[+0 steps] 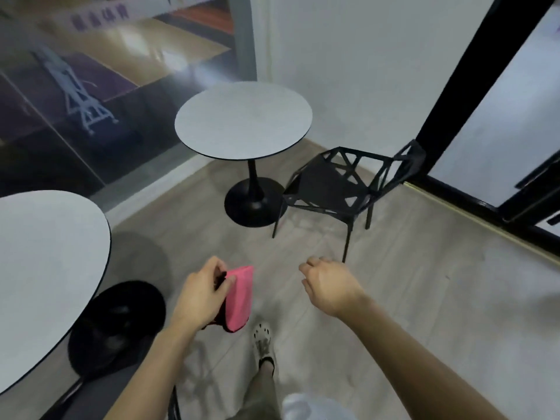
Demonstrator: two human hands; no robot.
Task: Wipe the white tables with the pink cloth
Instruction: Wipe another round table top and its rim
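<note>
Left hand (200, 294): grips the folded cloth (241, 295) along one edge, thumb across the pink face, fingers curled behind. The cloth hangs in the air above the floor (409, 268), touching neither table.

Right hand (328, 286): empty, fingers loosely curled, touching nothing.

Risks, as judged:
- The edge-only hold may let the fold drop open or slip, so that a bunched cloth meets the top.
- Near table (45, 268) lies just beside the left forearm, and a swing could knock its rim.
- Chair (330, 186) stands close by the far table (242, 119) and may block reach on that side.
</note>
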